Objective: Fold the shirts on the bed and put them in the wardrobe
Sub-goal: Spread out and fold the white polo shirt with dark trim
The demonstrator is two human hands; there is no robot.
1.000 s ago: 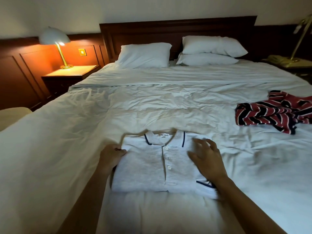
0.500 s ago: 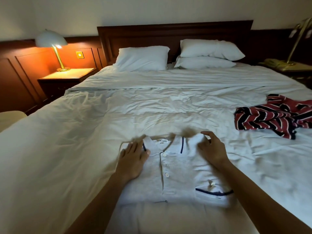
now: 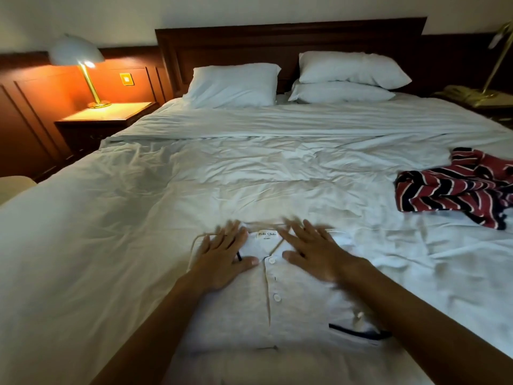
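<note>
Two hands: left hand (image 3: 222,262) and right hand (image 3: 313,259) lay flat on the collar end of the polo (image 3: 249,315), fingers straight and spread, gripping nothing; the fingertips were blurred.
Change: a second before, the left hand pinched the polo's left edge and the right hand rested nearer its right side; both had since moved to the collar and flattened.
Meaning: the fold looked finished and was being smoothed; carrying it to the wardrobe was probably next.
Polo: folded into a rectangle, buttons up, at the near edge of the bed (image 3: 111,245).
Striped shirt (image 3: 455,193): crumpled and unfolded, well apart at the right; not yet done.
Surface: rumpled white duvet; three pillows (image 3: 233,84) against a dark headboard (image 3: 288,37).
Room: lit lamp (image 3: 77,56) on a nightstand (image 3: 108,115) at the left; no wardrobe in view.
</note>
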